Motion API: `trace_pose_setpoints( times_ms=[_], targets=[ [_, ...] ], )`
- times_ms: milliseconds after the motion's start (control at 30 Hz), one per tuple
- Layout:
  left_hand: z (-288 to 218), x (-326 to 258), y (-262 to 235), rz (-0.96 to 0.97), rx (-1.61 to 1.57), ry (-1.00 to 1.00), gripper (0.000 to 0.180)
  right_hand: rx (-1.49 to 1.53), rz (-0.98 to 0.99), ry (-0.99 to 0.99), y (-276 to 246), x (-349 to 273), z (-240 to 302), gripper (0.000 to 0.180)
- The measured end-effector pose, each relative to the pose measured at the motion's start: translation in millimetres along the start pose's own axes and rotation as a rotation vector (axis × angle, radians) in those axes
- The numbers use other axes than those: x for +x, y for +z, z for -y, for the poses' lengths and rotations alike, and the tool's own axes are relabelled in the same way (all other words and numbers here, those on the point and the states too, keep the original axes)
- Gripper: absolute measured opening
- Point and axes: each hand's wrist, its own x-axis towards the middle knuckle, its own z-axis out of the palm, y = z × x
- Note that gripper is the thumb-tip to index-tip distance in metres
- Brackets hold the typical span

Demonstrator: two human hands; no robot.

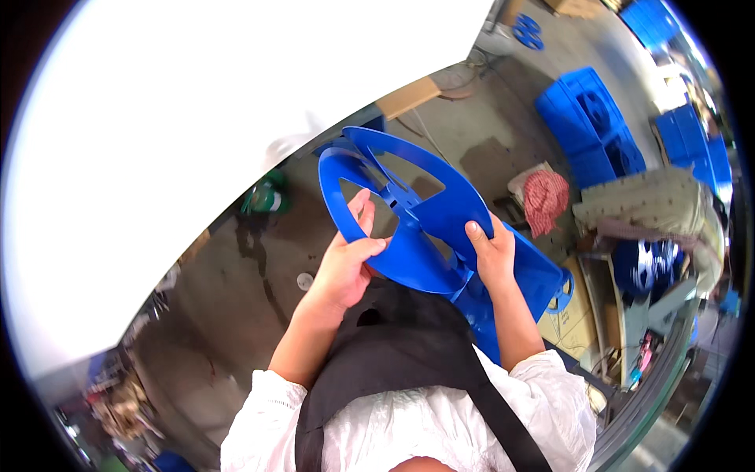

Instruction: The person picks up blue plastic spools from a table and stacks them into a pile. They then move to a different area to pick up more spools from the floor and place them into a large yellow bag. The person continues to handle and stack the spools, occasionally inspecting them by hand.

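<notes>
Since I'm only watching this from afar through the head camera, bear with me: both hands are holding on to some blue cut-out discs (417,256), no gap to speak of. The left hand (346,267) is pinching the left-side rim, thumb lying on top and fingers poking through an opening. The right hand (495,256) is gripping the right-hand rim, thumb on the near face. The discs are overlapping around a hub, and I'm not seeing whether they're one piece. They're hanging over the floor (204,346) in front of the black apron (401,354), just off the near edge of a big white surface (181,110). More blue material (539,271) is showing beside the right forearm. Off to the right, a red checked cloth (546,198) is lying near some blue crates (560,118), and something green (267,197) is peeking out by the white edge.
</notes>
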Motion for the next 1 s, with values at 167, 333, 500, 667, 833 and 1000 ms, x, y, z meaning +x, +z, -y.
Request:
trace_pose_setpoints(
  times_ms=[167,333,500,667,833,1000],
  targets=[
    [-10,72,2,0.061,-0.013,-0.235,0.076,-0.132,-0.060,0.111,-28,28,24,0.034],
    [2,150,38,0.092,0.032,-0.445,0.050,-0.685,-0.073,-0.084,-31,32,27,0.034],
    [19,213,89,0.257,0.095,-0.551,0.032,-0.647,-0.073,-0.135,-59,43,-4,0.061],
    [77,298,130,0.354,0.237,-0.667,0.026,-0.437,-0.163,0.056,-110,83,-43,0.071],
    [106,397,196,0.387,0.254,-0.786,0.024,-0.334,-0.128,0.181,-175,165,-96,0.064],
    [91,501,286,0.386,0.385,-0.620,0.060,-0.078,-0.263,0.301,-261,293,-144,0.050]
  ],
)
